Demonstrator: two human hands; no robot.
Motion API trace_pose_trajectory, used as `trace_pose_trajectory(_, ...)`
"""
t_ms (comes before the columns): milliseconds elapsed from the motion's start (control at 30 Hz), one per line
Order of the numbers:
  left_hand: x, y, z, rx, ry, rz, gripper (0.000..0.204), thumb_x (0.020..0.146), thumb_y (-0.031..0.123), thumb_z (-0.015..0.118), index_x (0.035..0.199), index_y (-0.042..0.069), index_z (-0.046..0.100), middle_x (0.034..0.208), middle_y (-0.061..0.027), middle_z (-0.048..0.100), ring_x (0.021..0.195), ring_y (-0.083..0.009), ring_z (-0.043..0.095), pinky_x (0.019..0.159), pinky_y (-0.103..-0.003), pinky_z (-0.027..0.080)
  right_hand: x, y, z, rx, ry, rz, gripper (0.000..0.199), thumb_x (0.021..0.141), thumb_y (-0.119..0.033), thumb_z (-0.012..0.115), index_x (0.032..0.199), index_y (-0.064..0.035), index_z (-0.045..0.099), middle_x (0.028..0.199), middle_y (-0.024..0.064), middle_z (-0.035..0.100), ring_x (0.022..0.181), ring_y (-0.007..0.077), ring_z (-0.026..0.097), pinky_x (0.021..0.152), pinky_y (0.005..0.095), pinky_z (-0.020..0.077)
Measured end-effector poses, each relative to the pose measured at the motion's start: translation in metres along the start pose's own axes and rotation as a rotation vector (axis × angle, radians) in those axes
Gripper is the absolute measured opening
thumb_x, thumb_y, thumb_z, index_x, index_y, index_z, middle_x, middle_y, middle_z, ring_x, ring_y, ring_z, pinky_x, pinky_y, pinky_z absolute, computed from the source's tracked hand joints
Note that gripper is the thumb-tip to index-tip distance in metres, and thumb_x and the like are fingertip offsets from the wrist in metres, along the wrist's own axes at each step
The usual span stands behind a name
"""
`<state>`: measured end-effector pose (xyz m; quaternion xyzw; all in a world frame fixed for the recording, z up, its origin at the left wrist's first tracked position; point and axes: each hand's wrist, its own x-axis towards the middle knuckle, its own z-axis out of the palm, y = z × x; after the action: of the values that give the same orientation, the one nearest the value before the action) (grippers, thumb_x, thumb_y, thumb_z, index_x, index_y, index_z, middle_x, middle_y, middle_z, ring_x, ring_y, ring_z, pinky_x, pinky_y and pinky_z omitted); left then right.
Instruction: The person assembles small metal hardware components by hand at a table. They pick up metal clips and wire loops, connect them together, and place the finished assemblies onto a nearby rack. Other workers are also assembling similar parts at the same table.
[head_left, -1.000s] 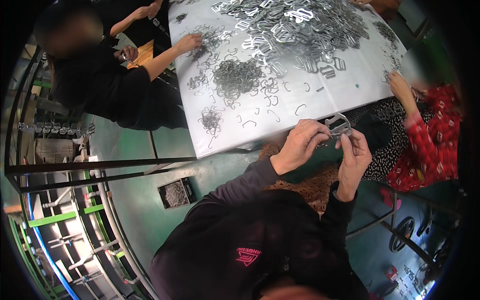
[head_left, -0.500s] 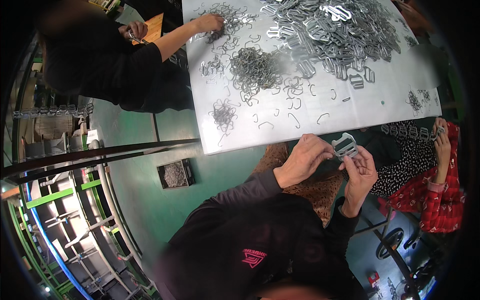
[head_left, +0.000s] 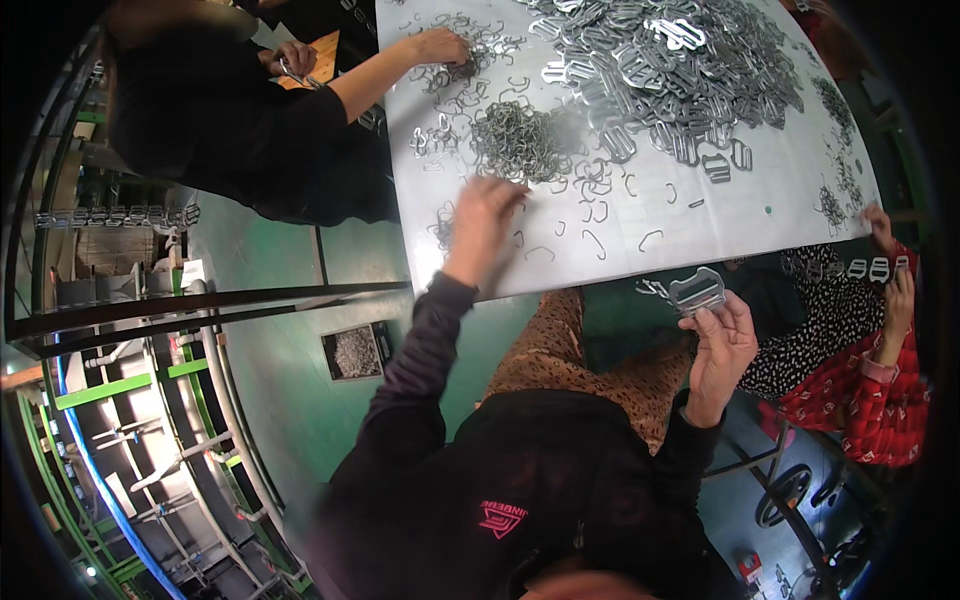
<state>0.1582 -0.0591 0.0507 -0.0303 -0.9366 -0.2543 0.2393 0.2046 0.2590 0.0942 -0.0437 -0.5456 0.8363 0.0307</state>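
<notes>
My right hand pinches a silver metal slide buckle by its lower edge, just off the table's front edge. Small bent wire hooks dangle at the buckle's left side. Over the white table, my left hand hovers beside a tangled heap of wire hooks; motion blurs its fingers, so I cannot tell whether they hold anything. Loose wire hooks lie scattered to the right of that hand.
A large pile of metal buckles covers the table's far right. On the left, a co-worker's hand reaches into more hooks. A person in a red sleeve holds a row of buckles at right. A box sits on the floor.
My left hand has left the buckle and moved up and left over the table by the hook heap. My right hand still holds the buckle in nearly the same place.
</notes>
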Motion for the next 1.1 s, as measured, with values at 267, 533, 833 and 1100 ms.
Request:
trace_pose_trajectory(267, 0.046, -0.075, 0.017, 0.228, -0.343, 0.561, 0.008, 0.078, 0.013, 0.064, 0.082, 0.006, 0.062, 0.083, -0.0061, 0.057, 0.085, -0.0249, 0.054, 0.074, -0.037, 0.046, -0.01, -0.021, -0.008, -0.057, -0.003, -0.043, 0.026, 0.082, 0.01, 0.062, 0.107, 0.0069, 0.057, 0.092, 0.0141, 0.066, 0.078, 0.0174, 0.065, 0.063, 0.0303, 0.0578)
trace_pose_trajectory(533, 0.081, -0.051, 0.022, 0.252, -0.129, 0.189, 0.021, 0.081, -0.003, 0.047, 0.101, 0.001, 0.052, 0.087, -0.018, 0.058, 0.087, -0.0364, 0.056, 0.075, -0.045, 0.045, -0.032, -0.03, -0.014, -0.108, -0.031, -0.105, 0.024, 0.081, 0.011, 0.061, 0.104, 0.0069, 0.059, 0.091, 0.0127, 0.066, 0.079, 0.0147, 0.063, 0.064, 0.0284, 0.0565)
trace_pose_trajectory(833, 0.028, 0.129, 0.023, -0.936, -0.47, -0.319, 0.017, 0.088, 0.006, 0.065, 0.098, -0.008, 0.063, 0.085, -0.0087, 0.066, 0.07, -0.0136, 0.063, 0.069, -0.027, 0.051, -0.042, -0.019, -0.028, -0.185, 0.002, -0.03, 0.015, 0.09, -0.003, 0.06, 0.101, 0.0067, 0.062, 0.087, 0.0081, 0.066, 0.068, 0.0107, 0.061, 0.062, 0.0232, 0.0504)
trace_pose_trajectory(1100, -0.015, 0.206, 0.021, -0.607, -0.395, 0.289, 0.016, 0.075, 0.006, 0.073, 0.088, 0.005, 0.064, 0.11, -0.0092, 0.057, 0.104, -0.0247, 0.051, 0.088, -0.036, 0.043, -0.041, -0.009, -0.026, -0.212, 0.128, -0.016, 0.011, 0.089, -0.002, 0.062, 0.097, 0.0049, 0.064, 0.082, 0.0054, 0.066, 0.066, 0.0084, 0.061, 0.059, 0.0204, 0.0494)
